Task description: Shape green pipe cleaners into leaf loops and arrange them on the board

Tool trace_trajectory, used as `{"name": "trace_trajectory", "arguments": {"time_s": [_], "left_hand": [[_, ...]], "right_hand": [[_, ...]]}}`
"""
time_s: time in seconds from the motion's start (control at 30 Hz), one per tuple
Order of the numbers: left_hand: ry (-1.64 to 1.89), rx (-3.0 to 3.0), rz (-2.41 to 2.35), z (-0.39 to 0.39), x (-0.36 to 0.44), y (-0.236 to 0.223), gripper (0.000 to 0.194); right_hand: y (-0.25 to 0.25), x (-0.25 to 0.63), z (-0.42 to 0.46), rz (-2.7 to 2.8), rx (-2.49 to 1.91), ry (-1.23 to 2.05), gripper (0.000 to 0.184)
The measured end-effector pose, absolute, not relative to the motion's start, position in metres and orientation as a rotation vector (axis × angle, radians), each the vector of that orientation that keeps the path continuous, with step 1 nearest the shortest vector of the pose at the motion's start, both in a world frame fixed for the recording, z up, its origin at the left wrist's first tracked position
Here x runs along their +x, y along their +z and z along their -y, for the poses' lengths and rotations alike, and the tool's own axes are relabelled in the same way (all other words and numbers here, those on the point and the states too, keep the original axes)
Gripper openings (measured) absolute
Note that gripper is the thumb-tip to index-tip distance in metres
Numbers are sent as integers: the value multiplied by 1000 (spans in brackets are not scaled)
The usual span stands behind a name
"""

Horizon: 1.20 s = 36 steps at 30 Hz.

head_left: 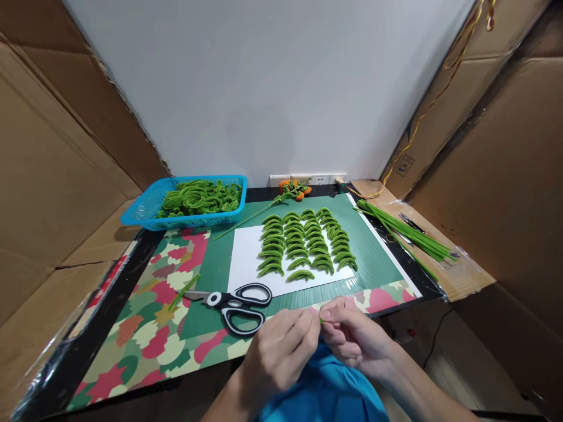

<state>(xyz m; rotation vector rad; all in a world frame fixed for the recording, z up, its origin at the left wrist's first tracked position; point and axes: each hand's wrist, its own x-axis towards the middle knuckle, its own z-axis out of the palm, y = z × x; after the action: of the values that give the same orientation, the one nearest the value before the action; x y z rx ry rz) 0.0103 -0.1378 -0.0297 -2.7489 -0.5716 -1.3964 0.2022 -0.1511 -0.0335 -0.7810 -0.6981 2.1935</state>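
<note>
My left hand (pixel 284 347) and my right hand (pixel 356 335) meet at the table's front edge, fingers pinched together. A sliver of green pipe cleaner (pixel 321 320) shows between the fingertips; most of it is hidden. Beyond them, curved green pipe-cleaner leaves (pixel 301 275) lie in several columns on a white sheet (pixel 244 258). Black-and-grey scissors (pixel 235 305) rest partly spread to the left of my hands. By the blade tips lie short cut green pipe-cleaner pieces (pixel 185 291).
A blue basket (pixel 197 221) of bent green pipe cleaners stands back left. An orange flower (pixel 295 189) with a green stem lies behind the sheet. Green stems (pixel 404 231) and a thin dark tool (pixel 411 222) lie at right. Cardboard walls (pixel 492 176) flank the table.
</note>
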Motion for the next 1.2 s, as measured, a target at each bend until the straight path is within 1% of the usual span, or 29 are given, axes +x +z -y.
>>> {"name": "trace_trajectory", "arguments": {"time_s": [0.03, 0.1, 0.13, 0.23, 0.27, 0.33, 0.4, 0.47, 0.57, 0.7, 0.8, 0.9, 1.0, 1.03, 1.1, 1.13, 1.2], "left_hand": [[-1417, -2749, 599, 138, 11, -30, 34], [-1551, -2811, 813, 140, 14, -30, 33], [-1633, -2871, 966, 142, 16, -29, 30], [-1862, -3065, 1563, 147, 20, -23, 14], [-1934, -3094, 1791, 148, 21, -22, 15], [-2107, -3068, 2173, 147, 22, -20, 25], [-2316, -3014, 2334, 145, 23, -22, 35], [-2466, -3007, 2368, 141, 24, -27, 43], [-2553, -2992, 2400, 137, 26, -35, 50], [-2568, -3035, 2353, 134, 25, -36, 54], [-2468, -3107, 2335, 137, 23, -30, 50], [-2349, -3170, 2298, 144, 23, -26, 44], [-2183, -3113, 2201, 154, 26, -25, 32], [-2083, -3099, 2093, 156, 27, -26, 27], [-1883, -3091, 1653, 157, 28, -29, 16], [-1787, -3059, 1388, 156, 29, -31, 16], [-1636, -2931, 973, 152, 29, -36, 30]], "right_hand": [[-32, 203, 152, 702, -791, 2168, 44], [-28, 204, 155, 877, -836, 1947, 43], [-26, 204, 157, 1024, -880, 1777, 42], [-25, 206, 159, 1485, -1031, 1222, 35], [-26, 206, 159, 1608, -1053, 1051, 32], [-33, 205, 157, 1787, -1037, 748, 25], [-43, 203, 153, 1876, -999, 522, 21], [-50, 199, 149, 1906, -968, 431, 20], [-53, 197, 145, 1940, -927, 418, 19], [-50, 199, 143, 1981, -921, 363, 20], [-49, 204, 144, 1991, -872, 400, 24], [-50, 206, 149, 1940, -793, 521, 27], [-53, 201, 158, 1687, -814, 804, 33], [-54, 199, 162, 1545, -823, 950, 38], [-56, 193, 167, 1210, -799, 1290, 49], [-56, 190, 169, 1036, -764, 1475, 53], [-56, 188, 170, 710, -694, 1823, 59]]}}
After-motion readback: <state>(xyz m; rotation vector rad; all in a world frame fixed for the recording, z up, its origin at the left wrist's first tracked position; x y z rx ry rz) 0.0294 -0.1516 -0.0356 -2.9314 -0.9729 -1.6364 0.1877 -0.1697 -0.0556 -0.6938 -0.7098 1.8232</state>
